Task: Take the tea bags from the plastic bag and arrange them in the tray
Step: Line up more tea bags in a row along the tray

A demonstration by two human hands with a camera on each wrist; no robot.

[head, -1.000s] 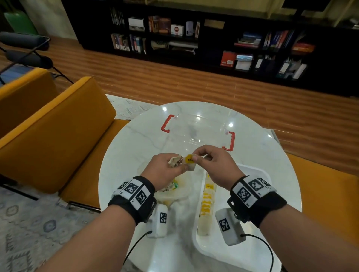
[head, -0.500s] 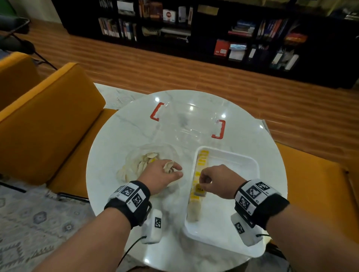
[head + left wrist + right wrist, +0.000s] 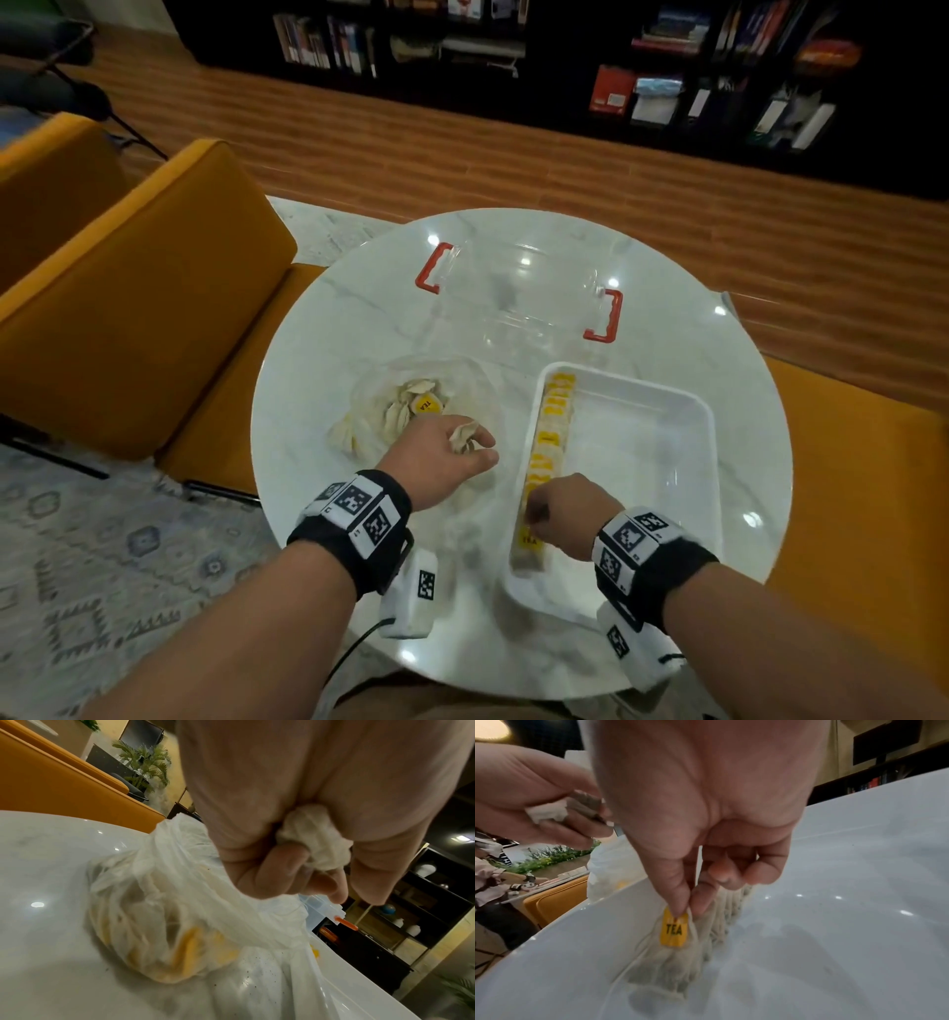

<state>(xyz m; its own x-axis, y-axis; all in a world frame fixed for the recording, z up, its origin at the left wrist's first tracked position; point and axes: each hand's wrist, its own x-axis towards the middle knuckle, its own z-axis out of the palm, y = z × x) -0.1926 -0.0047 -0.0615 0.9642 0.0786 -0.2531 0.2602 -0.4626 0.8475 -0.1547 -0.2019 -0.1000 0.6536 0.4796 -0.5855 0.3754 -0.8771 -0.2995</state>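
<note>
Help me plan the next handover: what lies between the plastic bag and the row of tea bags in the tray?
In the head view, the left hand gripping a tea bag, bare table, then the tray wall.

The room is looking dim, and the far shelves (image 3: 719, 77) are sinking into dark. Lights from above are making small bright spots on the shiny round table (image 3: 359, 318). The head view is bending at its edges. Both wrist views are looking soft and grainy, with each hand blurry up close. A round lamp (image 3: 490, 729) is glowing in one corner.
</note>
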